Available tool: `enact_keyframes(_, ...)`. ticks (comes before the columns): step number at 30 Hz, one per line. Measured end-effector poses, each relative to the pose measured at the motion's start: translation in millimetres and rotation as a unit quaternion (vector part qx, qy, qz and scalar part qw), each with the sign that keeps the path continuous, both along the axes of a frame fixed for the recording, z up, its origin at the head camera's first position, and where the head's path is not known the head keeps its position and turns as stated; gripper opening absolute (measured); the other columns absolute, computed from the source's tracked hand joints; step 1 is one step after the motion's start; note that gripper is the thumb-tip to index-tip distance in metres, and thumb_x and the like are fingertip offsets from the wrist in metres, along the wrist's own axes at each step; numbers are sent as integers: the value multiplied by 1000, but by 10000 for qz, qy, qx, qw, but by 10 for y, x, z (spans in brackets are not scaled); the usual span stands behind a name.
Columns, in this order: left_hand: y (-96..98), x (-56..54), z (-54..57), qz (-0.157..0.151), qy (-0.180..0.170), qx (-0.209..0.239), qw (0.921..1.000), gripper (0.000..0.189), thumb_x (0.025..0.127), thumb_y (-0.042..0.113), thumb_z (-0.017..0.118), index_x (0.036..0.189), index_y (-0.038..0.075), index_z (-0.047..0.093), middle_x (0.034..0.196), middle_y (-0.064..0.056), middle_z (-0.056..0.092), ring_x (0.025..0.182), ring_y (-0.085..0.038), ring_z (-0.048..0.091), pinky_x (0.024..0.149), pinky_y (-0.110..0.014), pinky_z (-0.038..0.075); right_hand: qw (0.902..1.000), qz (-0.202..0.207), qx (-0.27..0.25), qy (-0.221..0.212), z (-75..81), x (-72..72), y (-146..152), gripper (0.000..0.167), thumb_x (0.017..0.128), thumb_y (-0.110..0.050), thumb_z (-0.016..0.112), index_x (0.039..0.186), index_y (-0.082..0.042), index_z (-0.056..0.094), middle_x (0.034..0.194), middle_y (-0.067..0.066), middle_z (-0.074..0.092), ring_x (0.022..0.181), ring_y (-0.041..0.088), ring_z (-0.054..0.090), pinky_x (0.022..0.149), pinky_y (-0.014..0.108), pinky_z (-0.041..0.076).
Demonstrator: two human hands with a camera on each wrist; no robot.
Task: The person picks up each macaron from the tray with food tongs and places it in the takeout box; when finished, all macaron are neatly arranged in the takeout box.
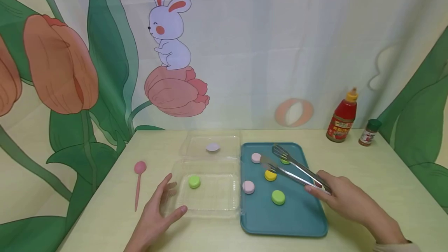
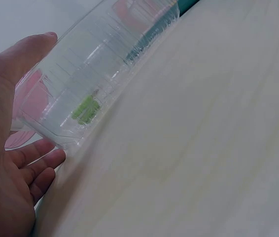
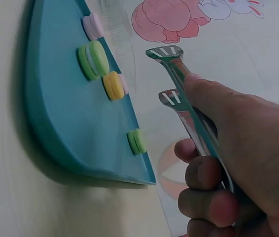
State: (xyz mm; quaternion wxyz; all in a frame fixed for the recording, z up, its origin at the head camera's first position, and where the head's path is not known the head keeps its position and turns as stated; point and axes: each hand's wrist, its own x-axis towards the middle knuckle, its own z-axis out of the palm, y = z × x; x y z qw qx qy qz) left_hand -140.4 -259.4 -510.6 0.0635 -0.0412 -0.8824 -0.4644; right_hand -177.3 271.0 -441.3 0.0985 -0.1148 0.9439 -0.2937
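Printed cloth (image 1: 245, 49) with a rabbit and large tulips closes off the far side of the yellow bench (image 1: 388, 178). At the far right corner stand a red sauce bottle (image 1: 342, 121) and, just beside it, a small green-capped jar (image 1: 369, 133); both are well apart from the work. A pink spoon (image 1: 140, 167) lies to the left of the clear box (image 1: 217, 195), whose lid (image 1: 227, 145) is folded back toward the cloth. One green macaron (image 1: 194, 182) sits inside the box, near its left end. The left hand (image 1: 154, 213) is at that end, thumb and fingers spread, its grip unclenched — contact with the wall cannot be confirmed. The right hand (image 1: 344, 195) has its grip wrapped round metal tongs (image 1: 298, 165), jaws parted, raised above the blue tray (image 1: 280, 223). Five macarons rest on the tray: two pink, one yellow and two green, the far green one partly covered by the tongs. Between tray and box stand two obstructions — the tray's raised left rim and the box's right wall, set close together.
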Motion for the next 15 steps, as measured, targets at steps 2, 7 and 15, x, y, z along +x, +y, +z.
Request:
enact_keyframes(2, 4, -3, 3, -1, -8, -6, 10000, 104, 93, 44, 92, 176, 31, 31, 160, -5, 60, 147, -27, 60, 117, -4, 29, 9998, -22, 91, -172, -23, -1, 1, 47, 108, -55, 70, 117, -10, 62, 77, 1, 54, 70, 17, 54, 56, 27, 41)
enact_keyframes(7, 1, -10, 4, -14, 23, -3, 10000, 104, 93, 43, 92, 176, 31, 31, 161, -5, 60, 147, -27, 60, 117, -4, 29, 9987, -4, 344, -378, -76, -17, 21, 46, 106, -54, 73, 115, -9, 65, 80, 2, 55, 75, 18, 56, 58, 27, 41)
enact_keyframes(15, 4, -18, -5, 6, -27, 0, 10000, 105, 92, 44, 93, 176, 30, 31, 161, -7, 60, 148, -28, 59, 116, -2, 27, 9974, -32, 534, -475, -115, -49, 23, 49, 104, -56, 74, 114, -9, 66, 81, 2, 56, 78, 17, 57, 62, 30, 41)
